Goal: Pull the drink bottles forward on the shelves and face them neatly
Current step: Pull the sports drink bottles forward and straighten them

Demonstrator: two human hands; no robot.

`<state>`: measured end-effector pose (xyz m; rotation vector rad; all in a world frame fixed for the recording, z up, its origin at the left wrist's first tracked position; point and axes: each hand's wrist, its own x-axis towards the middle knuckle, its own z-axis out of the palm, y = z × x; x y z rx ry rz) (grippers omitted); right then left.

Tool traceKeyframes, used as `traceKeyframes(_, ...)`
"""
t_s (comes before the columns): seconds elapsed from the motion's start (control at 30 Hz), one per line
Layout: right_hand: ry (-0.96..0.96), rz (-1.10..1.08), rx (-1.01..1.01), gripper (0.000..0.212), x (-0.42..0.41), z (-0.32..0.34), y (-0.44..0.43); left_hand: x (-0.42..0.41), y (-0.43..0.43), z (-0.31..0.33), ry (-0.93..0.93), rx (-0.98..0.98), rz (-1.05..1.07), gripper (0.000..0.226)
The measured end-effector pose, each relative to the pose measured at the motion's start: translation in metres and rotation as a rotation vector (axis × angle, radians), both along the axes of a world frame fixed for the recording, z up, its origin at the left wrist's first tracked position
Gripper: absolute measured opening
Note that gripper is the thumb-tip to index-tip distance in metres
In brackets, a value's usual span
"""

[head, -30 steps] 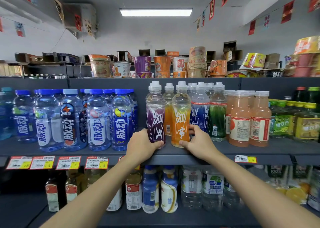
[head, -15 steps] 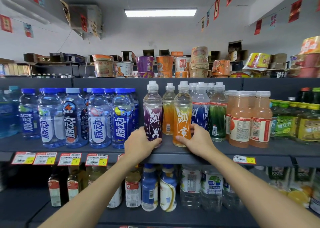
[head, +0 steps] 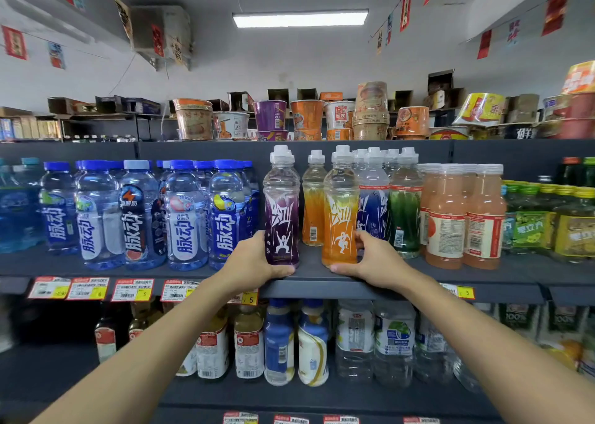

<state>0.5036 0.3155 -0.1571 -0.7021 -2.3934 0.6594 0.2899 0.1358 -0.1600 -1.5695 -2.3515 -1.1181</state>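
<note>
On shelf (head: 309, 288), L fingers (head: 282, 273) grip purple bottle (head: 281, 211); R fingers (head: 343, 268) grip orange bottle (head: 339, 221)

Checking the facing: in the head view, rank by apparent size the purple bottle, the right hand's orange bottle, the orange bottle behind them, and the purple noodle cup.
1. purple bottle and front orange bottle: alike, tied.
2. rear orange bottle: smaller, but it stands farther back.
3. purple noodle cup: smallest.

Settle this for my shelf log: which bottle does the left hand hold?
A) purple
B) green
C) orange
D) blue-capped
A: the left hand curls round the base of the purple bottle; the right hand holds the orange bottle.
</note>
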Motion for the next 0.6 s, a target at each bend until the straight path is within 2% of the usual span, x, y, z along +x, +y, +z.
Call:
traceKeyframes(0.27, -0.021, 0.012, 0.022, 0.09, 0.003, 0.003, -0.002, -0.003, 0.001, 0.001, -0.009, 0.001, -0.019, 0.064)
traceKeyframes(0.43, -0.055, 0.007, 0.07, 0.081, 0.013, 0.008, 0.002, 0.003, 0.004, 0.006, 0.006, -0.025, -0.01, 0.069)
traceKeyframes(0.6, -0.124, -0.072, 0.169, 0.082, 0.037, 0.011, 0.013, 0.032, 0.026, 0.009, 0.04, -0.04, -0.021, 0.073)
